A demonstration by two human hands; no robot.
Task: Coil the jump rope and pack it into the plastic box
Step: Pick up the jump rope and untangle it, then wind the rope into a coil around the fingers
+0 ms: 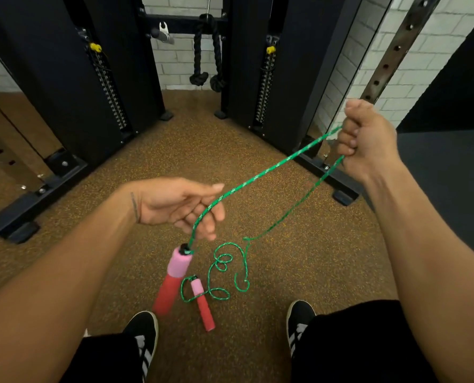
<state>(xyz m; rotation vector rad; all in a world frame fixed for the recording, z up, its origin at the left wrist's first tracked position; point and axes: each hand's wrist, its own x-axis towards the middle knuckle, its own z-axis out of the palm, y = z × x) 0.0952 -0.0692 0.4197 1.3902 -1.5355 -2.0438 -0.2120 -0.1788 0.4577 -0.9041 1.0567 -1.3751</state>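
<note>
A green jump rope [260, 175] stretches taut between my two hands above the floor. My left hand [180, 203] pinches the rope just above a pink and red handle [172, 280], which hangs in the air below it. My right hand [368, 139] is raised to the right, fist closed round a bend of the rope. From there the rope drops to loose loops [224, 269] on the floor. The second pink and red handle [202, 305] lies on the floor between my feet. No plastic box is in view.
A black cable machine [97, 78] with weight stacks stands ahead, its base bars [37, 194] reaching out on both sides. A black rope attachment [207, 56] hangs in its middle. Brown speckled rubber flooring [202, 150] lies below. My shoes [144, 338] are at the bottom.
</note>
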